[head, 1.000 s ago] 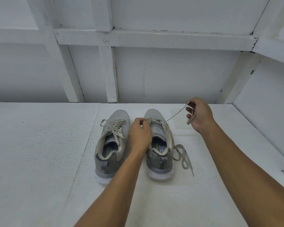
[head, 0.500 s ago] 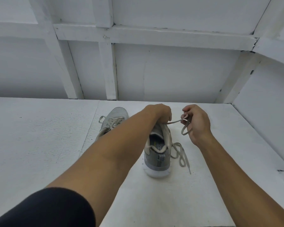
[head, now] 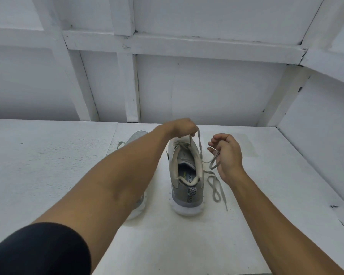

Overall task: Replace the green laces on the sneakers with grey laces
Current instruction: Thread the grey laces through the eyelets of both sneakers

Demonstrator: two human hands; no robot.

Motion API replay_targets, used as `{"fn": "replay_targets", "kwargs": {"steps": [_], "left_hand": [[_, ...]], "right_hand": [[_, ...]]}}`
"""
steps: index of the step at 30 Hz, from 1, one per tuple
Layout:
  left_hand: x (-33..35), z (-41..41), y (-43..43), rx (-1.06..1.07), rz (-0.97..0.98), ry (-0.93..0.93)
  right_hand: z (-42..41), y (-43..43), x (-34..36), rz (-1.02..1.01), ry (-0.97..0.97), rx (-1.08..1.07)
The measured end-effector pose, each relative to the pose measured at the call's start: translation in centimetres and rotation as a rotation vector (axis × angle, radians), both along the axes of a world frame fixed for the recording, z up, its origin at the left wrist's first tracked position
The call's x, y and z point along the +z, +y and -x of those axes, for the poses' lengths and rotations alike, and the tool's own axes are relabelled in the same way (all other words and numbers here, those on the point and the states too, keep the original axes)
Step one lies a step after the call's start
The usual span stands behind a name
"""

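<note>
Two grey sneakers stand on the white table (head: 48, 165), heels toward me. The right sneaker (head: 186, 175) is in full view; the left sneaker (head: 137, 136) is mostly hidden behind my left forearm. My left hand (head: 182, 128) reaches over the right sneaker's tongue and pinches a grey lace (head: 199, 144) above the eyelets. My right hand (head: 226, 153), just right of the shoe, has its fingers curled round a loop of the same lace. The loose end of the lace (head: 216, 187) lies coiled on the table beside the shoe.
White panelled walls (head: 207, 86) with beams close the table at the back and on the right. A small dark mark (head: 334, 206) sits near the right edge.
My left hand has risen higher over the shoe's tongue with the lace. The right hand dropped slightly and moved away from the left, the lace loop hanging slacker.
</note>
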State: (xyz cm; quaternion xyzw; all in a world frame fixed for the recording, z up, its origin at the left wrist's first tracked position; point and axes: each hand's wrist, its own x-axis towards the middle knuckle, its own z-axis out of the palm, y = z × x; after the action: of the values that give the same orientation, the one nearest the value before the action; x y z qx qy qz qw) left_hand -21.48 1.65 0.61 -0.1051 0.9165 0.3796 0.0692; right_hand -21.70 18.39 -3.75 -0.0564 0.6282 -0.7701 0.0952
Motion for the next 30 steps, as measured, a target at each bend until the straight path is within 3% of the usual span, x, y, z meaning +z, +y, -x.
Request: {"fn": "replay_targets", "kwargs": {"steps": [8, 14, 20, 26, 30], "left_hand": [[4.3, -1.3, -0.3, 0.094, -0.573, 0.268], [8.0, -1.9, -0.1, 0.041, -0.6, 0.402], [9.9, -3.3, 0.6, -0.076, -0.648, 0.419], [10.8, -5.3, 0.2, -0.145, -0.655, 0.44], [10.3, -6.7, -0.1, -0.19, -0.651, 0.431]], "right_hand": [[-0.6, -0.3, 0.1, 0.008, 0.006, 0.046], [-0.1, -0.2, 0.1, -0.38, 0.079, 0.119], [1.3, 0.0, 1.6, -0.666, 0.249, 0.202], [4.2, 1.0, 3.9, -1.222, 0.458, 0.198], [6.4, 2.7, 5.4, -1.24, 0.308, 0.294]]}}
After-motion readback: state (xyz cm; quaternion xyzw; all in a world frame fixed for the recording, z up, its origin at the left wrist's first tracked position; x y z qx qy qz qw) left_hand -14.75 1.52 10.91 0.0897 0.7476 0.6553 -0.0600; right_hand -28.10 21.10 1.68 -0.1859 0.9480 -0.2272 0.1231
